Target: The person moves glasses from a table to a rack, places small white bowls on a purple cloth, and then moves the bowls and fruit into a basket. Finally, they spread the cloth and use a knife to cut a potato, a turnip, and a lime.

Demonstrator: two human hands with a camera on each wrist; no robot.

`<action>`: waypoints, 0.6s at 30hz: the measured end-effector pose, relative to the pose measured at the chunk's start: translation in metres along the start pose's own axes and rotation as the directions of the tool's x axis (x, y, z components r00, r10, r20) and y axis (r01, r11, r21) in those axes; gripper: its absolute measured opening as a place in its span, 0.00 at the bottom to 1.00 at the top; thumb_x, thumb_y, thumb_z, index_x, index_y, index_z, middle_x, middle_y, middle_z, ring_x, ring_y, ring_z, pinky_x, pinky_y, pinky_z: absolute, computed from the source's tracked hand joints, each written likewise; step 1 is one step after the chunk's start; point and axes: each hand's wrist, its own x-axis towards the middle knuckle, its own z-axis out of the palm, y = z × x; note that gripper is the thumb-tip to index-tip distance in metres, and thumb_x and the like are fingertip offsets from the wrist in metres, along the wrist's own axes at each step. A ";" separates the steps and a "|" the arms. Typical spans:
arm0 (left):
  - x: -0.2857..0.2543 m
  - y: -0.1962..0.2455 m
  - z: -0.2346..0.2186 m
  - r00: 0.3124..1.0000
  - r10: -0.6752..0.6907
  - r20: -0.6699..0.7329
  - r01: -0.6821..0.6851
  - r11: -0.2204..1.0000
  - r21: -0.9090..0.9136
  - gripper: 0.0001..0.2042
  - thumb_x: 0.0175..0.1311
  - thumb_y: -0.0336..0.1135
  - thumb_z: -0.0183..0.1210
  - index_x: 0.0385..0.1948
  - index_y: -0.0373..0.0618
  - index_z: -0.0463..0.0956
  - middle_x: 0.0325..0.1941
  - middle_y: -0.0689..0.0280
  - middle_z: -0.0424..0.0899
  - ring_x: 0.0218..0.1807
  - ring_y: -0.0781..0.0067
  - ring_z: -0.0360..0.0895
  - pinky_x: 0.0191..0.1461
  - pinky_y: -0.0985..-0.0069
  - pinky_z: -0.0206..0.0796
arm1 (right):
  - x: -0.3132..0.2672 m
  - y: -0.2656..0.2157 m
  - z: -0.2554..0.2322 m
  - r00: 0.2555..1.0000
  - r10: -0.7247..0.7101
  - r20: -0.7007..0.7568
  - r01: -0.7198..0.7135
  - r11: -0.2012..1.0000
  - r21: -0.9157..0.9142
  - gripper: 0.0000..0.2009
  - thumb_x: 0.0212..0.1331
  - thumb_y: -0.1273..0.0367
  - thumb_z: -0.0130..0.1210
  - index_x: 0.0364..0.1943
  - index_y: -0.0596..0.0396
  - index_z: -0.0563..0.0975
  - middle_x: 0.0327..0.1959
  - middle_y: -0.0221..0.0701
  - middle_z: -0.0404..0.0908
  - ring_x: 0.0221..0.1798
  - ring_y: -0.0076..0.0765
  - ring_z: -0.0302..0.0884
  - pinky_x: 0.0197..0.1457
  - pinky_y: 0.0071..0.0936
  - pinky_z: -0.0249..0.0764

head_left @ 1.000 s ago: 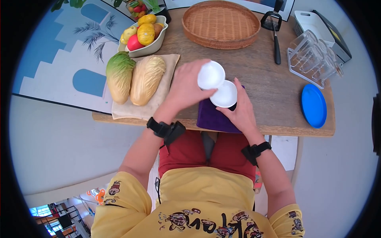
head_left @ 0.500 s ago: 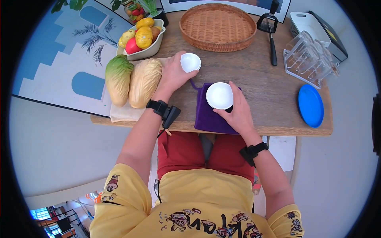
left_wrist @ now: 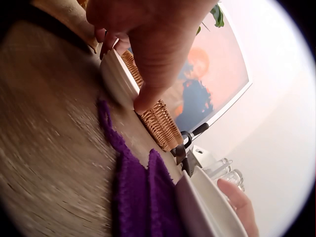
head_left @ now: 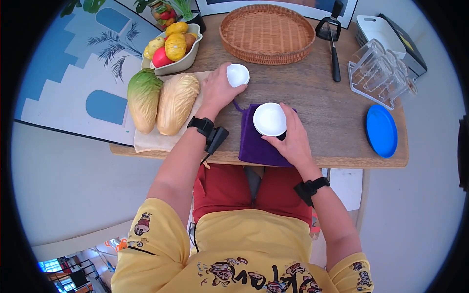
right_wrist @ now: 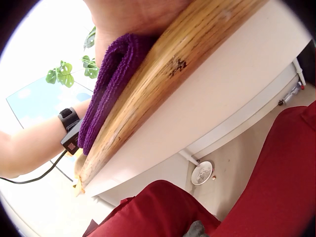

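Observation:
My left hand grips a small white bowl by its rim, thumb on the near side. In the left wrist view that bowl stands low at the wooden tabletop, tilted in the camera's slant. My right hand holds another white bowl from its right side, fingers and thumb spread round it. Two white rims, one inside the other, show on this bowl in the left wrist view. Beneath it lies a folded purple towel; the right wrist view shows the towel at the table edge, bowl hidden.
Two cabbages lie on a beige cloth at left, below a fruit basin. A round wicker tray stands at the back. Rightward are a black-handled tool, a rack of glasses and a blue plate.
My left hand has carried the small bowl away from over the other bowl, leftward and back to the tabletop. My right hand has kept its bowl over the towel, shifting only slightly.

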 end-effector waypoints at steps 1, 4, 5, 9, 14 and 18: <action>0.001 0.000 0.002 1.000 -0.005 -0.004 0.005 1.000 -0.020 0.41 0.48 0.54 0.73 0.66 0.50 0.68 0.62 0.55 0.79 0.66 0.52 0.73 0.68 0.54 0.58 | 0.001 0.000 -0.001 1.000 -0.009 -0.003 0.009 1.000 -0.008 0.46 0.48 0.57 0.75 0.71 0.57 0.61 0.68 0.49 0.68 0.69 0.58 0.68 0.69 0.47 0.72; -0.001 -0.003 0.003 0.998 0.015 -0.061 -0.021 0.996 -0.084 0.42 0.48 0.53 0.74 0.66 0.49 0.67 0.62 0.54 0.79 0.65 0.51 0.74 0.68 0.54 0.60 | 0.001 -0.003 -0.003 0.999 0.034 0.018 -0.034 0.999 0.013 0.46 0.48 0.57 0.75 0.70 0.57 0.62 0.68 0.49 0.68 0.69 0.58 0.68 0.69 0.47 0.71; -0.001 -0.001 0.002 0.998 0.015 -0.060 -0.020 0.996 -0.084 0.42 0.48 0.53 0.74 0.66 0.49 0.67 0.62 0.54 0.79 0.65 0.51 0.74 0.68 0.54 0.60 | 0.001 -0.003 -0.003 0.999 0.035 0.019 -0.035 0.999 0.013 0.46 0.48 0.57 0.75 0.70 0.57 0.62 0.68 0.49 0.68 0.69 0.58 0.68 0.69 0.47 0.71; -0.004 -0.001 -0.007 0.992 -0.007 -0.123 -0.014 0.984 -0.177 0.42 0.50 0.50 0.75 0.67 0.46 0.65 0.65 0.51 0.77 0.67 0.49 0.73 0.69 0.57 0.65 | 0.000 -0.001 -0.001 1.000 0.021 0.005 -0.021 0.999 0.026 0.45 0.48 0.57 0.75 0.70 0.56 0.62 0.68 0.48 0.68 0.69 0.58 0.68 0.69 0.47 0.71; -0.014 0.008 -0.030 0.989 0.015 -0.146 -0.047 0.975 -0.215 0.42 0.50 0.47 0.75 0.67 0.42 0.65 0.64 0.51 0.77 0.66 0.50 0.74 0.68 0.59 0.68 | 0.000 0.001 0.000 1.000 0.022 0.000 -0.022 1.000 0.017 0.45 0.48 0.57 0.75 0.69 0.56 0.63 0.68 0.48 0.68 0.69 0.57 0.68 0.69 0.47 0.71; -0.037 0.006 -0.033 0.988 0.062 -0.139 -0.092 0.970 -0.224 0.41 0.50 0.46 0.76 0.66 0.40 0.67 0.64 0.50 0.77 0.65 0.50 0.75 0.68 0.59 0.67 | 0.000 0.000 -0.001 1.000 0.010 -0.001 -0.010 1.000 0.017 0.44 0.49 0.56 0.74 0.69 0.56 0.63 0.68 0.48 0.68 0.69 0.57 0.68 0.69 0.47 0.71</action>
